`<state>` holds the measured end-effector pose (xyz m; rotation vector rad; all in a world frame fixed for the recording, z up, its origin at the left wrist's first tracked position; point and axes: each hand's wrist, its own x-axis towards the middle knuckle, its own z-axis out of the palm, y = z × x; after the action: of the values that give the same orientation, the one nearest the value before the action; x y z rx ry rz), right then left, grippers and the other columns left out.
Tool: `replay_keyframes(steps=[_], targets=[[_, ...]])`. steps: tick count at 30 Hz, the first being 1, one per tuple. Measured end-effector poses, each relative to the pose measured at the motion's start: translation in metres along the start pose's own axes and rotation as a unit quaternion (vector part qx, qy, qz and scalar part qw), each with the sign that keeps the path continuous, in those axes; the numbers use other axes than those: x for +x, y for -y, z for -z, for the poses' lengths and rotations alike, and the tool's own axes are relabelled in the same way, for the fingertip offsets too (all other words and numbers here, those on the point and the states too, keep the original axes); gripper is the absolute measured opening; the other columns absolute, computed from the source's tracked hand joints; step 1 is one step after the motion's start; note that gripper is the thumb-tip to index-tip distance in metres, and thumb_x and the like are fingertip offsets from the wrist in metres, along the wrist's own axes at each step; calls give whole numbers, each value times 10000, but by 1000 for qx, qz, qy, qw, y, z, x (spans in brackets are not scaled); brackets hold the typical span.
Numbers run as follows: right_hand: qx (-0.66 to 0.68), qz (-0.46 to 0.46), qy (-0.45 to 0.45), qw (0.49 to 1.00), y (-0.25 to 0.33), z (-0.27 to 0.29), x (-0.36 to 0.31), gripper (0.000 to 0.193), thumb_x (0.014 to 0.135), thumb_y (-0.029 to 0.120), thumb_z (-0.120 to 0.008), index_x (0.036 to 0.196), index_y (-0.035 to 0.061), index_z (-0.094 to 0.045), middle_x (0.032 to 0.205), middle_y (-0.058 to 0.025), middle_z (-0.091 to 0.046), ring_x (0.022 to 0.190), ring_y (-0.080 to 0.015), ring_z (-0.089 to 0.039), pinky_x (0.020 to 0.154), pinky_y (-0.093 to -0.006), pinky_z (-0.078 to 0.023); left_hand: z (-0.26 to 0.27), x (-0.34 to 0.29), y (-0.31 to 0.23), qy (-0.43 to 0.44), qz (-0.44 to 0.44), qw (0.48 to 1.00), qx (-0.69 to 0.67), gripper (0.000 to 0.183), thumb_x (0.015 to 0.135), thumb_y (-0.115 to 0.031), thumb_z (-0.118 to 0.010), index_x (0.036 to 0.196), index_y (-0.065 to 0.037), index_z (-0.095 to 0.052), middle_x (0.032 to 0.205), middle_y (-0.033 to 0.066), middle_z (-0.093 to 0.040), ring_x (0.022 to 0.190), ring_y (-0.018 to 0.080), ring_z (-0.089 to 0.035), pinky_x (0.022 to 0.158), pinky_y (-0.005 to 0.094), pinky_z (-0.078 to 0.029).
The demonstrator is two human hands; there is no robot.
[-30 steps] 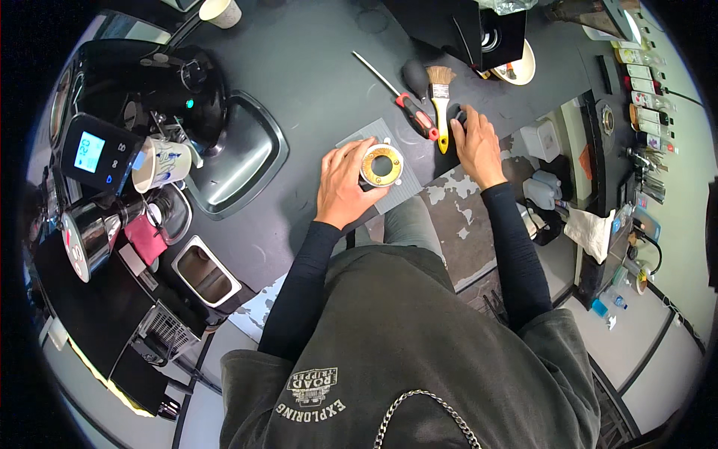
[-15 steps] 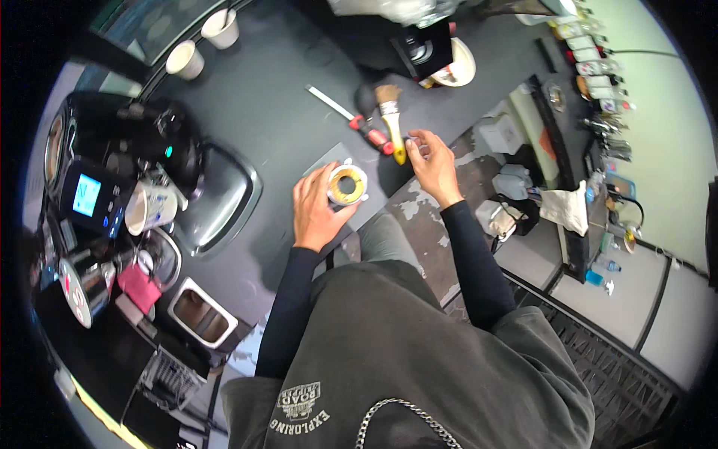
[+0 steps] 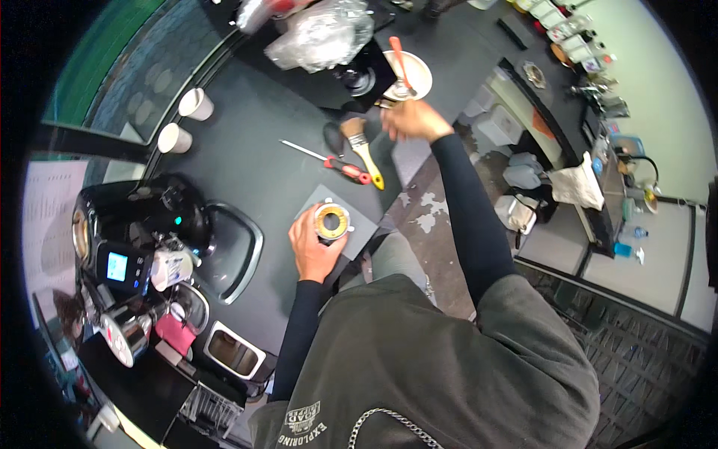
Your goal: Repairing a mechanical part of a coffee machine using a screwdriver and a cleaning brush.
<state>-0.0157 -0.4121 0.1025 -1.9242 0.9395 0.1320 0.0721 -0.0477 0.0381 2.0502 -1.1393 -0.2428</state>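
Left hand (image 3: 314,247) grips round gold-and-silver metal part (image 3: 331,233) mid-frame, best steadied level; right hand (image 3: 415,120) blurred, hold unclear.

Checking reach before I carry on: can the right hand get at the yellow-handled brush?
Probably yes: the yellow-handled brush lies uncovered beside the screwdriver, and nothing visible blocks the right hand; blur hides whether it is empty.

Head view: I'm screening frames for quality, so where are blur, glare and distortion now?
Head view: right hand smeared, likely by motion, left hand clearer; head view: bright glints on the plastic bag; head view: outer edges bow, corners black.
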Motion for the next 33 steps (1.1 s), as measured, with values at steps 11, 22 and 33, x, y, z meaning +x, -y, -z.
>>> replay_keyframes(steps=[11, 22, 33], targets=[[-284, 125, -201, 929, 45, -123, -4, 532, 957, 436, -693, 1218, -27, -671, 1252, -280, -693, 1180, -434, -667, 970, -516, -540, 11, -4, -2, -23, -7, 996, -81, 854, 727, -527, -916, 1399, -106, -598, 1347, 119, -651, 1301, 345, -573, 1144, 469, -382], [393, 3, 141, 909, 106, -209, -118, 664, 979, 249, -772, 1441, -66, -414, 1008, -74, -666, 850, -166, -689, 780, -329, -574, 120, -119, 7, -253, 199, 941, -108, 772, 682, -273, -992, 1324, -71, -615, 1255, 140, -642, 1191, 312, -647, 1031, 411, -524], [381, 43, 386, 839, 183, -489, -191, 425, 977, 192, -772, 1296, -27, -595, 1175, -93, -690, 985, -156, -729, 858, -291, -624, 245, -289, 101, -259, 327, 896, 150, 814, 703, -241, -971, 1396, -41, -595, 1304, 178, -633, 1163, 378, -661, 983, 437, -540]])
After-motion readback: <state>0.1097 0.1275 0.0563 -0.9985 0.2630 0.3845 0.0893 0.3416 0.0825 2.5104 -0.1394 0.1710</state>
